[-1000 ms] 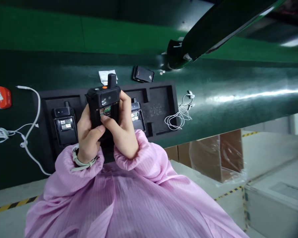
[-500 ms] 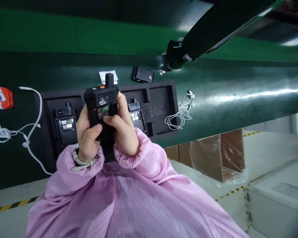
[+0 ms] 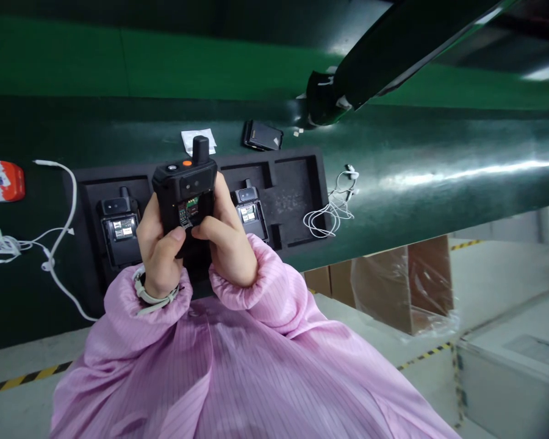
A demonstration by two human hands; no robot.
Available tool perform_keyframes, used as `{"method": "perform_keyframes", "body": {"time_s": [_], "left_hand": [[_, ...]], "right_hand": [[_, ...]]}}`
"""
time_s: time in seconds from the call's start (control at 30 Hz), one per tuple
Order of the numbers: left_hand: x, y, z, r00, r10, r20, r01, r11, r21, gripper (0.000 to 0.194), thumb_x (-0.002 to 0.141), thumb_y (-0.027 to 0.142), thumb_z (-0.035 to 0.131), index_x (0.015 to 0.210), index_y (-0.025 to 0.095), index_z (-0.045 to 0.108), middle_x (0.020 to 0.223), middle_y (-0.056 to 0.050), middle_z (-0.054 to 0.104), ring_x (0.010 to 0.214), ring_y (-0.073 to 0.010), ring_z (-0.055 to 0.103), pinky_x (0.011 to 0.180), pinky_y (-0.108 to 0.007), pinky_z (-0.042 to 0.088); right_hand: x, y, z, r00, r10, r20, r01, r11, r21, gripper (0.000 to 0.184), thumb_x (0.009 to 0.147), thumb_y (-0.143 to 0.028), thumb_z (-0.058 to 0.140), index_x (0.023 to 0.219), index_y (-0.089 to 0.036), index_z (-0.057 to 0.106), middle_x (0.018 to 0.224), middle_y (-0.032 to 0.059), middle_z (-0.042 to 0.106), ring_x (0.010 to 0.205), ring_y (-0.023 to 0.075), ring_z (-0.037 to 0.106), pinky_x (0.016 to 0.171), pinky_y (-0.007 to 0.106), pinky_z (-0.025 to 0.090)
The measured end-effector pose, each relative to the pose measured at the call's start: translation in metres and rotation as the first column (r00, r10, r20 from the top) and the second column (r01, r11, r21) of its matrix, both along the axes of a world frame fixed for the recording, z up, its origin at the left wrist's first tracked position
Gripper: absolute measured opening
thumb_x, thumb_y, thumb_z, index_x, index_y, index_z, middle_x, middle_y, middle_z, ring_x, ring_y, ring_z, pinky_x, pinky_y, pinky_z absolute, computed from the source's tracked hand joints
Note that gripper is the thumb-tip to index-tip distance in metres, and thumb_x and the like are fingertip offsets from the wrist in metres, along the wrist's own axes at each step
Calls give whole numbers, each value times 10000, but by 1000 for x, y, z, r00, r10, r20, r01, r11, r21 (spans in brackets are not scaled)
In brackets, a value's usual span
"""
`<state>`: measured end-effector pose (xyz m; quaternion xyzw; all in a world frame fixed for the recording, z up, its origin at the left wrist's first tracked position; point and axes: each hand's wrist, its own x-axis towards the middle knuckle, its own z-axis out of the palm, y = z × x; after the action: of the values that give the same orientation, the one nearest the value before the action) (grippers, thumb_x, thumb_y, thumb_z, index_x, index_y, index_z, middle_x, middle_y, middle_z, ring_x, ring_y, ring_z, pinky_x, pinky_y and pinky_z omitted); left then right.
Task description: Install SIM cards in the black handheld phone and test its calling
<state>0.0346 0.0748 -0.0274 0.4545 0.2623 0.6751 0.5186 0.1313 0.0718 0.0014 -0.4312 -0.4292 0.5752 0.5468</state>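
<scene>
Between my two hands is a black two-way radio (image 3: 187, 183) with a stub antenna and an orange button on top. Its back faces me, and the open bay shows a green circuit board and metal card slots. My left hand (image 3: 162, 253) wraps its left side, thumb at the lower left of the bay. My right hand (image 3: 231, 244) grips the right side, thumb bent at the bay's lower edge. Below lies a black foam tray (image 3: 302, 201). One similar radio (image 3: 121, 228) rests in its left part, and another radio (image 3: 251, 213) sits just right of my hands, both with open bays.
Coiled white earphones (image 3: 332, 213) lie right of the tray. A white cable (image 3: 75, 201) and a red-and-white container (image 3: 2, 181) are at left. Behind the tray are a white paper (image 3: 199, 139) and black battery packs (image 3: 263, 135). A dark post (image 3: 379, 58) rises at the back.
My left thumb has moved up and right to the card slot area. My right thumb has shifted slightly down, off the middle of the bay. The radio tilts a little.
</scene>
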Motion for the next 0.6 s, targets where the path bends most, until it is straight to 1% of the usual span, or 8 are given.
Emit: {"method": "perform_keyframes", "body": {"time_s": [0.07, 0.13, 0.23, 0.33, 0.4, 0.47, 0.53, 0.6], "left_hand": [[1, 1, 2, 999, -12, 39, 13, 1000, -18, 413, 805, 225, 615, 1183, 203, 780, 1037, -49, 782, 964, -235, 724, 781, -330, 561], [2, 2, 2, 998, -15, 62, 17, 999, -27, 421, 796, 244, 630, 1187, 205, 780, 1027, -52, 779, 983, -247, 729, 778, -332, 572], [3, 2, 1, 1000, 7, 26, -6, 1000, -24, 384, 810, 244, 652, 1168, 211, 786, 1041, -41, 783, 1021, -231, 727, 901, -322, 567], [1, 1, 1, 998, 36, -45, -36, 999, -11, 383, 825, 248, 649, 1184, 222, 779, 1075, -39, 781, 1064, -226, 719, 1001, -331, 535], [0, -1, 0, 992, 49, -114, -51, 999, -10, 395, 824, 278, 636, 1198, 256, 765, 1090, -40, 775, 1102, -250, 713, 978, -371, 546], [-2, -2, 0, 978, 65, -198, -72, 997, -32, 391, 819, 332, 622, 1190, 319, 745, 1081, -32, 768, 1142, -278, 702, 918, -414, 561], [-3, -3, -1, 962, 86, -261, -108, 992, -71, 366, 805, 381, 629, 1156, 376, 735, 1051, -20, 757, 1152, -293, 691, 868, -432, 564], [-3, -4, 0, 957, 102, -273, -135, 985, -106, 323, 796, 406, 648, 1105, 394, 744, 1003, -16, 741, 1119, -292, 688, 856, -426, 563]], "right_hand": [[2, -1, 0, 998, 39, -41, -39, 999, 5, 549, 685, -254, 525, 1230, -268, 458, 1341, 37, 594, 1302, 245, 530, 1156, 466, 455], [2, -1, 0, 998, 33, -47, -33, 999, -3, 499, 722, -267, 539, 1216, -263, 467, 1277, 38, 610, 1254, 240, 544, 1144, 464, 454], [-1, 1, 2, 999, -40, -4, 40, 999, -16, 365, 764, -280, 577, 1120, -255, 504, 1152, 26, 607, 1158, 219, 552, 1125, 437, 449], [-5, 4, 3, 996, -85, -11, 84, 996, -23, 290, 789, -297, 603, 1067, -253, 532, 1069, 13, 595, 1075, 203, 551, 1088, 408, 458], [-7, 6, 3, 995, -96, -25, 95, 995, -32, 267, 794, -303, 611, 1049, -258, 546, 1035, 7, 594, 1030, 199, 550, 1051, 395, 472], [-8, 7, 2, 995, -100, -21, 99, 994, -41, 256, 788, -308, 610, 1034, -264, 553, 1008, 5, 595, 1008, 203, 547, 1023, 389, 484], [-8, 8, 2, 996, -92, -16, 91, 995, -49, 273, 763, -295, 605, 1029, -269, 552, 1010, 4, 603, 1020, 208, 552, 1029, 387, 487], [-6, 7, 2, 996, -76, -39, 74, 996, -51, 307, 731, -264, 605, 1033, -270, 548, 1044, 3, 612, 1056, 210, 561, 1059, 386, 478]]}}
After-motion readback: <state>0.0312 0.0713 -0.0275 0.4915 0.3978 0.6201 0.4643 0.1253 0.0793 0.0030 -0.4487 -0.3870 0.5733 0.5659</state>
